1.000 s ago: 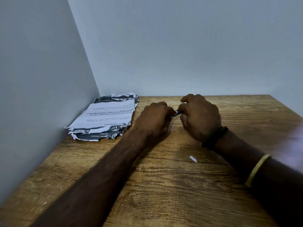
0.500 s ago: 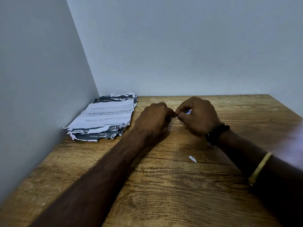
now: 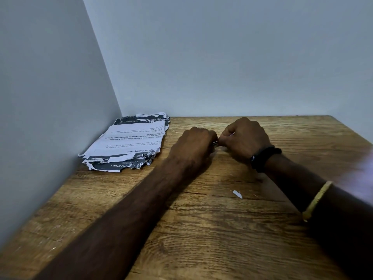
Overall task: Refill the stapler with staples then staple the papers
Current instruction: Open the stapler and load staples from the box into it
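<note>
My left hand is closed into a fist around a small stapler; only a sliver of its metal end shows between my hands. My right hand is closed beside it, fingertips pinched against that metal end, with a thin pale sliver showing between its fingers. What it pinches is too hidden to name. Both hands rest on the wooden table, touching each other. A stack of torn printed papers lies in the back left corner, apart from my hands.
Grey walls close the table on the left and at the back. A small white paper scrap lies on the wood in front of my right forearm. A black band and a yellow band sit on my right arm.
My right hand has rotated and its fingertips have closed in on the stapler's metal end. My left hand has stayed where it was.
</note>
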